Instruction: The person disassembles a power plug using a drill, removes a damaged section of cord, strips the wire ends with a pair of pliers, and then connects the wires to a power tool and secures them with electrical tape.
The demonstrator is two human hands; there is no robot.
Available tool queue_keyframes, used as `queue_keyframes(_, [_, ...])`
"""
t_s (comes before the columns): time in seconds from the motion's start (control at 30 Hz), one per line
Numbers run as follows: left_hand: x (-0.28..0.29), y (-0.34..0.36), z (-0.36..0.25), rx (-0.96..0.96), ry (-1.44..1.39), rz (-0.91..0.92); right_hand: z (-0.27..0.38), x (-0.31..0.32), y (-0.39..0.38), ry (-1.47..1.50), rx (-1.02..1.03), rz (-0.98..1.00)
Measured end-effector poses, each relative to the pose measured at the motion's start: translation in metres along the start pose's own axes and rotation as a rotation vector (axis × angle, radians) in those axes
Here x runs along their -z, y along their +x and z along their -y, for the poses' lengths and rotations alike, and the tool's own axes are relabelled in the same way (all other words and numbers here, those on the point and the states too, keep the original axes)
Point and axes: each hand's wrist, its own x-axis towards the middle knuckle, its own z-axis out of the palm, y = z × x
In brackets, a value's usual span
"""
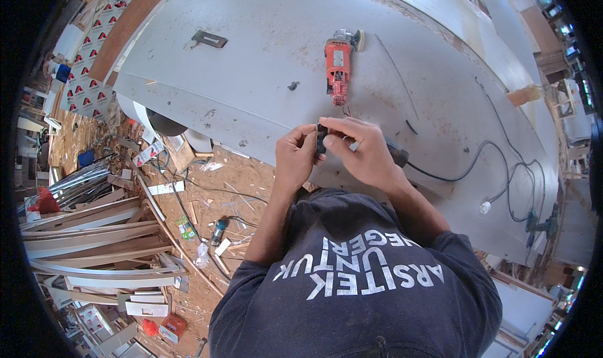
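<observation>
My left hand (296, 152) and my right hand (355, 147) are close together near the front edge of a grey panel work surface (239, 88), both closed on a small black object (321, 139). My right thumb and fingers press on it, and my left fingers grip its left side; what it is exactly I cannot make out. Just beyond my hands lies a red angle grinder (338, 69) with a disc at its far end. A dark cylindrical piece (398, 154) with a cable is partly hidden behind my right hand.
A dark slotted plate (209, 38) lies on the panel, with looped cables (487, 169) and a teal tool (539, 226) at the right. Below on the littered floor (220, 188) are another teal tool (220, 231) and stacked curved offcuts (94, 251) at the left.
</observation>
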Motion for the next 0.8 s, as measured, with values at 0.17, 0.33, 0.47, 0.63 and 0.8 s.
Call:
queue_keyframes(0.17, [0.001, 0.003, 0.005, 0.043, 0.079, -0.02, 0.0, -0.008, -0.01, -0.264, 0.204, -0.066])
queue_keyframes(0.33, [0.003, 0.003, -0.004, 0.241, 0.15, 0.057, 0.0, -0.011, -0.012, -0.141, 0.055, -0.1])
queue_keyframes(0.47, [0.002, 0.004, 0.004, 0.085, 0.067, 0.128, -0.003, -0.001, -0.004, 0.365, -0.347, -0.068])
queue_keyframes(0.63, [0.003, 0.007, 0.004, 0.11, 0.081, 0.179, -0.004, 0.006, -0.001, 0.394, -0.37, 0.02])
queue_keyframes(0.8, [0.002, 0.007, 0.002, 0.218, 0.059, 0.13, -0.008, 0.001, -0.006, 0.253, -0.319, 0.042])
